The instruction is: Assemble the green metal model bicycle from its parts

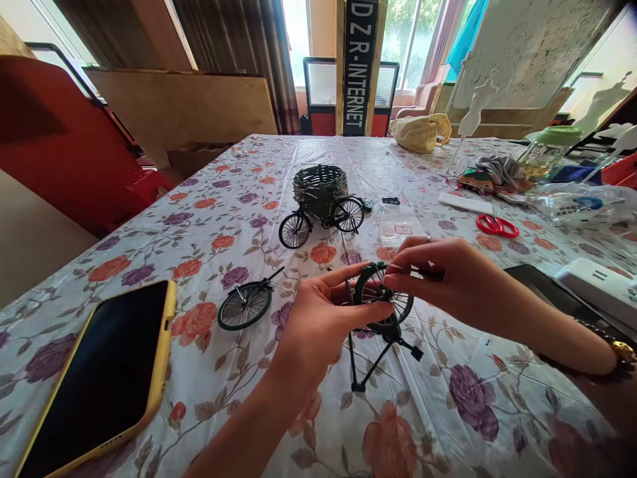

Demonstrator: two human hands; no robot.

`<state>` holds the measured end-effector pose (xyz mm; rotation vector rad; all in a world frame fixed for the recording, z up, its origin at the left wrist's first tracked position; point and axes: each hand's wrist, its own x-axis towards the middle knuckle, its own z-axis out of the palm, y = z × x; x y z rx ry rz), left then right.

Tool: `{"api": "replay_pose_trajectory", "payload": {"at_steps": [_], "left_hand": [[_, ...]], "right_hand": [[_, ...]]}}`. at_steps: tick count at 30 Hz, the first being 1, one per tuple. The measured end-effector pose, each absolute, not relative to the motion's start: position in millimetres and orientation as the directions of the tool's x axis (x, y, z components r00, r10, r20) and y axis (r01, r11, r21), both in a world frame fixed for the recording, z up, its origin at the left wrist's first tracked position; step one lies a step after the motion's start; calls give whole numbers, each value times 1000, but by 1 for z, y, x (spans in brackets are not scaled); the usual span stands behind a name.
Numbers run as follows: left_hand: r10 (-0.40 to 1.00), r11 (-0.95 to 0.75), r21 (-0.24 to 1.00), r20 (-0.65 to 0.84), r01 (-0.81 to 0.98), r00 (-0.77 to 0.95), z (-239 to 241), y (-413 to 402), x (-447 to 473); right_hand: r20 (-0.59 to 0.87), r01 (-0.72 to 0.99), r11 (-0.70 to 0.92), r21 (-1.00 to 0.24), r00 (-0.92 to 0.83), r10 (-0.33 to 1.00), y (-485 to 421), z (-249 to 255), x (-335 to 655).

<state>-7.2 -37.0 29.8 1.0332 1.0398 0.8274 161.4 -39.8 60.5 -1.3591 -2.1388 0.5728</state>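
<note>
In my left hand (pixel 328 312) is a dark green model bicycle frame (pixel 381 350) with a spoked wheel, the thumb pressed near the hub and the fingers at the rim. My right hand (pixel 438 269) pinches a thin, silvery tool or rod at the wheel's upper right; its exact kind is hard to make out. A loose front wheel with its fork (pixel 245 305) lies on the cloth left of my hands. Beyond them stands a finished-looking black model bicycle (pixel 323 219), upright beside a dark woven basket (pixel 319 182).
A yellow-cased phone (pixel 99 378) lies at the left. To the right are red scissors (pixel 497 226), a white strip (pixel 465 202), a white power strip (pixel 597 285) and plastic bags (pixel 587 206). A yellow bag (pixel 421 133) rests at the far edge of the flowered tablecloth (pixel 199 392).
</note>
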Motion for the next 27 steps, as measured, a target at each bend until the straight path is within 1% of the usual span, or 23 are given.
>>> {"api": "replay_pose_trajectory", "payload": {"at_steps": [5,8,10,13,14,16,19,23,25,27], "left_hand": [[907,337,914,-250,-227,338,35,-37,-7],[910,327,901,-218,-286,352,32,-34,-8],[909,315,899,-193,-305,368,29,-33,-8],[902,293,901,-148,-320,406,24,-33,-8],[900,282,900,-128,-333,417,23,-33,-8],[895,272,896,-101,-351,435,22,-33,-7],[897,266,893,-91,-364,432,23,-33,-6],[897,315,884,-158,-344,413,27,-33,-5],[894,317,884,-158,-343,420,26,-32,-5],[896,294,886,-124,-358,427,25,-32,-5]], "right_hand": [[269,683,470,-559,-386,882,-44,67,165],[316,670,513,-536,-404,858,-48,71,172],[384,661,590,-464,-449,806,-50,73,177],[514,655,706,-270,-522,681,-54,69,184],[551,659,721,-214,-528,646,-55,67,186],[597,674,725,-140,-526,605,-58,60,191],[623,693,719,-48,-542,564,-59,51,196],[632,697,710,102,-596,495,-59,46,200],[626,704,697,141,-608,488,-58,46,200],[616,700,699,146,-617,490,-58,46,201]]}}
